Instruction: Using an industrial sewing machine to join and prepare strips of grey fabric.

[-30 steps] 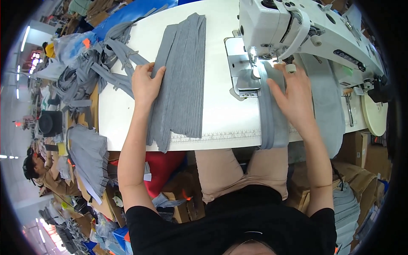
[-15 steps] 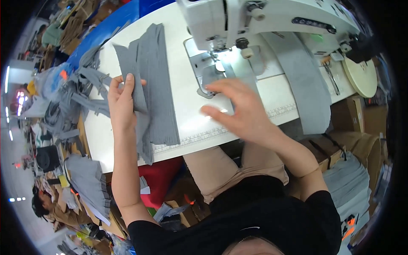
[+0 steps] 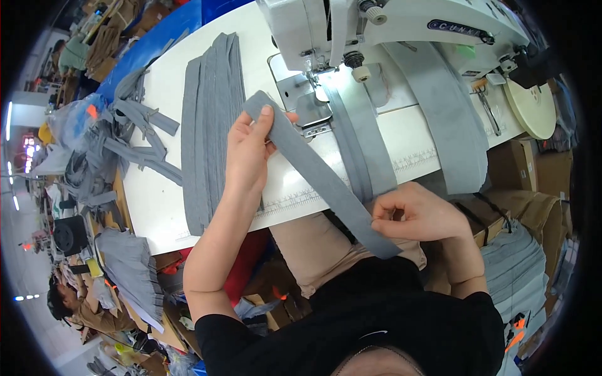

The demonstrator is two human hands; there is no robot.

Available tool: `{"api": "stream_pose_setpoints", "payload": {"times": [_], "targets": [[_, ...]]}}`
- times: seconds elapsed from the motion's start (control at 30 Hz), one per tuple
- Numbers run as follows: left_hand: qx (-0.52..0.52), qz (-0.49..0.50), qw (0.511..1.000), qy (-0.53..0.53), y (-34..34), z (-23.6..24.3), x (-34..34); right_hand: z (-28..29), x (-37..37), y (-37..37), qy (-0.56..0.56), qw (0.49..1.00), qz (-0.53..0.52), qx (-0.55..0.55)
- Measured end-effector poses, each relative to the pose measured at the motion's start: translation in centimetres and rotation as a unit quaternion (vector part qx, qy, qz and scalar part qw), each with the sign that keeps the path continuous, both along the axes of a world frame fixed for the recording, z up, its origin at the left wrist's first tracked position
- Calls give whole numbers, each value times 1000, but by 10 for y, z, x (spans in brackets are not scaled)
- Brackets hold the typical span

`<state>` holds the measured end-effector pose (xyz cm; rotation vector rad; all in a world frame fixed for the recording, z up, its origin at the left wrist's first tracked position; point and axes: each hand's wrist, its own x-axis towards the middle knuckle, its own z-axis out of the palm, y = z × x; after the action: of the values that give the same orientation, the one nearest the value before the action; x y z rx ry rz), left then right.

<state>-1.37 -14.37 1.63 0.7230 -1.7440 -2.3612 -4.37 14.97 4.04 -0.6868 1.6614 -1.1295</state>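
Long, narrow grey fabric strip [image 3: 320, 172] slants across the front of the white worktop [image 3: 160, 210], its upper end raised in front of the sewing area and its lower end out past the front edge, over the person's lap. The left hand [image 3: 249, 147] holds that upper end, thumb flat on the cloth and the other fingers behind it – a closed pinch. Near the lower end, the right hand [image 3: 426, 213] is at the strip's right edge, its thumb and forefinger curled with a narrow gap; whether they grip the cloth, I cannot tell.

Just left of the left hand lies a tall stack of grey fabric strips [image 3: 210, 131], set lengthwise. Beyond the hands stands a white industrial sewing machine [image 3: 392, 25] with its lamp lit above a shiny metal plate [image 3: 290, 84]. From under its head, a layered grey fabric band [image 3: 370, 135] runs towards the front edge, passing behind the held strip. Farther right, a wide pale grey fabric panel [image 3: 442, 119] drapes over that same edge – near it lie a slim metal hand tool [image 3: 490, 114] and a round cream disc [image 3: 533, 111]. Loose grey strips [image 3: 94, 153] tangle at the far left.
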Motion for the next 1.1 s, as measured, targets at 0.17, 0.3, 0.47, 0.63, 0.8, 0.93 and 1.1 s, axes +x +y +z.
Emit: {"api": "stream_pose_setpoints", "payload": {"times": [0.17, 0.3, 0.47, 0.63, 0.8, 0.93, 1.1], "targets": [[-37, -69, 996, -39, 31, -4, 10, 4, -1, -31, 294, 926, -211, -110], [65, -69, 995, -24, 53, -6, 13, -12, 0, -64, 481, 825, -277, -106], [136, -80, 987, -13, 52, -6, 14, -19, 2, -68, 537, 780, -313, -65], [85, -142, 986, -13, 44, -13, 16, -20, 4, -71, 436, 827, -341, -96], [96, -122, 988, 12, 53, -1, 10, -21, 6, -70, 306, 867, -370, -135], [107, -138, 984, 45, 53, 2, 7, -22, 5, -70, 295, 870, -357, -169], [27, -100, 993, 61, 52, -5, 4, -24, 4, -70, 268, 884, -351, -156]]}}
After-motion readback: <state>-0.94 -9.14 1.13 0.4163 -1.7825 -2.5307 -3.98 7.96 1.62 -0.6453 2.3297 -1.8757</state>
